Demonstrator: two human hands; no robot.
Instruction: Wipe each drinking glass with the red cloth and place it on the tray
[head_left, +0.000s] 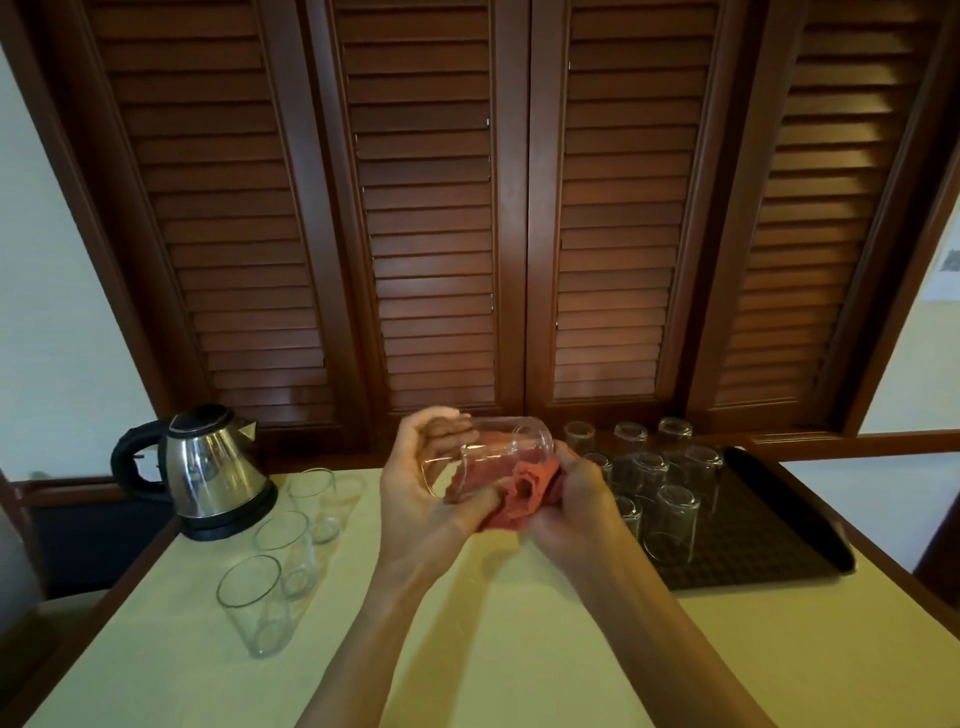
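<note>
The left hand (415, 483) is curling its fingers (441, 423) round a tilted drinking glass (488, 457) while the right hand (576, 493) is bunching the red cloth (524, 491) against it; smooth glass could be slipping out (nothing is supporting it beneath). Just beyond the right fingers, the tray (769, 535) is holding upturned glasses (672, 522); three upright ones (283, 545) are waiting left.

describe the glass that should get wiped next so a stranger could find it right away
Start at the steel kettle at the table's back left. Three upright glasses run from it towards the near edge. Probably next is the nearest glass, the last in that row, mouth up, unlike the upturned ones on the tray.
</note>
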